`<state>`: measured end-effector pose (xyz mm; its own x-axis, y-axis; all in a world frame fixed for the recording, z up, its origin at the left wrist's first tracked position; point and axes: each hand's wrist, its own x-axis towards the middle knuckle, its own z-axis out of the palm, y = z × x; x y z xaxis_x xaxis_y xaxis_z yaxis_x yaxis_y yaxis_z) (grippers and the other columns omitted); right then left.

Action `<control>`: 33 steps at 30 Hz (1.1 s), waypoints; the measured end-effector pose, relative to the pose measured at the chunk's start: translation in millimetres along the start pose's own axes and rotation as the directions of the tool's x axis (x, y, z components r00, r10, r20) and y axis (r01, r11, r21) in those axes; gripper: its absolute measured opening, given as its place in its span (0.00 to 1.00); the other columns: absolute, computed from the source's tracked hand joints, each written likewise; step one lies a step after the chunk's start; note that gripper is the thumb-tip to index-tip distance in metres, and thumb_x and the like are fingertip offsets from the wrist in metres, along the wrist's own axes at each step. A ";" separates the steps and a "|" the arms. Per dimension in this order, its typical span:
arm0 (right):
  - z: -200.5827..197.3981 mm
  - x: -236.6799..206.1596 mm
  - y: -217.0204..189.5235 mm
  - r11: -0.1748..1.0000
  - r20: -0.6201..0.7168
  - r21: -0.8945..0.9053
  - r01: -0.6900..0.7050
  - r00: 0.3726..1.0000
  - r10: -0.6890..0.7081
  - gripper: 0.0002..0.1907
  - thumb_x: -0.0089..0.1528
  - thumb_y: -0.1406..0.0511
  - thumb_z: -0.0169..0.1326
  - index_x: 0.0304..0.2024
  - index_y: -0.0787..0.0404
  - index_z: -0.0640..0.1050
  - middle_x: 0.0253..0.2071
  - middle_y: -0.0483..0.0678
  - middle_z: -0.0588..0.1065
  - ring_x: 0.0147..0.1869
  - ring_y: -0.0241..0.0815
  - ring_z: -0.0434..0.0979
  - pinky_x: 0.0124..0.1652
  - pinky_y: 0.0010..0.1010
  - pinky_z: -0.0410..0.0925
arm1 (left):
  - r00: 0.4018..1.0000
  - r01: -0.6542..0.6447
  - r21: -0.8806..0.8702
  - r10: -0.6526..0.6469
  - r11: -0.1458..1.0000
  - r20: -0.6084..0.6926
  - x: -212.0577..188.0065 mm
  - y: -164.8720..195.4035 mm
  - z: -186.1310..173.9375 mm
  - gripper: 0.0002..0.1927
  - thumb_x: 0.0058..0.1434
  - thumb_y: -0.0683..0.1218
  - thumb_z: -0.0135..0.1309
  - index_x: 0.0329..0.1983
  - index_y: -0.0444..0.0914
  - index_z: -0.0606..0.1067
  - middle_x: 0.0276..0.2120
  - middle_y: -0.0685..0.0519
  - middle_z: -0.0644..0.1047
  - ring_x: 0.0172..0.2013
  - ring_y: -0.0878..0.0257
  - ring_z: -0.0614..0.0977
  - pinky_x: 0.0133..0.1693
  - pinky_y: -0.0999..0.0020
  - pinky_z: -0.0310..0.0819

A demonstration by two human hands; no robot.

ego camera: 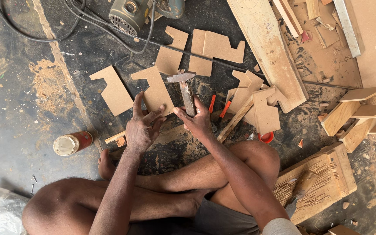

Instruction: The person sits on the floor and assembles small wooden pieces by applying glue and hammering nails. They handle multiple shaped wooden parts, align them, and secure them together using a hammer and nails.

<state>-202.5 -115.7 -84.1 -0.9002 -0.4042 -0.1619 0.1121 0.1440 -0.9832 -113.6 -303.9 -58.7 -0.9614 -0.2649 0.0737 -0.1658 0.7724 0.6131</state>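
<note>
On the dusty floor (pixel 18 130), the left hand (pixel 141 128) presses a notched brown board piece (pixel 156 89), fingers spread; right hand (pixel 196 122) fingers clamp a steel-headed hammer (pixel 186 93).

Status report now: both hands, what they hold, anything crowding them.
Left hand flat on a cut board piece. Right hand gripping the hammer by its handle. More cut pieces and a power tool lie just beyond.
</note>
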 end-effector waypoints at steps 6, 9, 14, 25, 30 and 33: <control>-0.3 -0.6 -0.6 0.995 -0.004 0.038 -0.087 0.996 0.088 0.27 0.63 0.60 0.64 0.61 0.62 0.72 0.32 0.43 0.76 0.23 0.24 0.71 0.18 0.18 0.68 | 0.999 0.024 -0.001 -0.024 1.000 0.027 0.7 -1.0 -0.2 0.21 0.56 0.52 0.69 0.54 0.57 0.83 0.73 0.41 0.58 0.47 0.54 0.86 0.38 0.64 0.86; -1.2 -2.0 1.2 0.997 0.005 0.061 -0.057 0.998 0.057 0.30 0.63 0.57 0.62 0.64 0.59 0.69 0.32 0.43 0.76 0.23 0.23 0.71 0.19 0.18 0.70 | 1.000 0.018 0.012 -0.019 1.000 0.023 0.2 -0.6 -1.4 0.21 0.56 0.52 0.69 0.54 0.58 0.82 0.73 0.41 0.58 0.48 0.53 0.86 0.38 0.64 0.86; -12.7 -4.7 1.4 0.996 -0.067 -0.083 0.033 0.997 -0.039 0.29 0.66 0.53 0.59 0.64 0.61 0.70 0.34 0.45 0.78 0.30 0.30 0.81 0.18 0.22 0.74 | 0.999 0.018 0.021 -0.018 1.000 0.027 1.3 0.1 -3.2 0.21 0.56 0.53 0.69 0.54 0.58 0.82 0.73 0.41 0.57 0.49 0.53 0.85 0.38 0.64 0.86; -31.6 -33.3 -20.9 0.897 0.034 -0.421 0.139 0.990 -0.137 0.36 0.73 0.51 0.44 0.77 0.62 0.55 0.35 0.52 0.79 0.32 0.40 0.84 0.24 0.31 0.77 | 1.000 0.005 0.052 -0.007 0.999 0.027 -0.5 2.2 -5.0 0.22 0.56 0.51 0.68 0.55 0.59 0.82 0.73 0.43 0.57 0.49 0.54 0.85 0.38 0.64 0.86; -45.5 -52.2 -38.8 0.664 0.166 -0.649 0.370 0.922 -0.351 0.34 0.77 0.55 0.43 0.79 0.64 0.53 0.49 0.68 0.78 0.41 0.52 0.86 0.33 0.41 0.80 | 1.000 -0.013 0.057 0.012 0.998 0.010 -1.3 -1.0 -4.0 0.21 0.57 0.51 0.67 0.55 0.59 0.82 0.73 0.43 0.57 0.45 0.55 0.86 0.36 0.65 0.86; -46.7 -61.4 -42.6 0.597 0.212 -0.697 0.397 0.910 -0.357 0.30 0.74 0.57 0.42 0.75 0.62 0.56 0.55 0.74 0.76 0.41 0.56 0.87 0.25 0.38 0.81 | 1.000 -0.016 0.040 0.016 0.999 0.004 -0.7 -4.4 -1.5 0.21 0.57 0.52 0.68 0.55 0.59 0.82 0.73 0.42 0.57 0.44 0.55 0.87 0.35 0.65 0.86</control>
<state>-171.6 -54.8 -28.3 -0.7697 -0.6107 0.1861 -0.5838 0.5552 -0.5924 -111.9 -308.0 -60.3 -0.9649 -0.2499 0.0803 -0.1587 0.7990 0.5799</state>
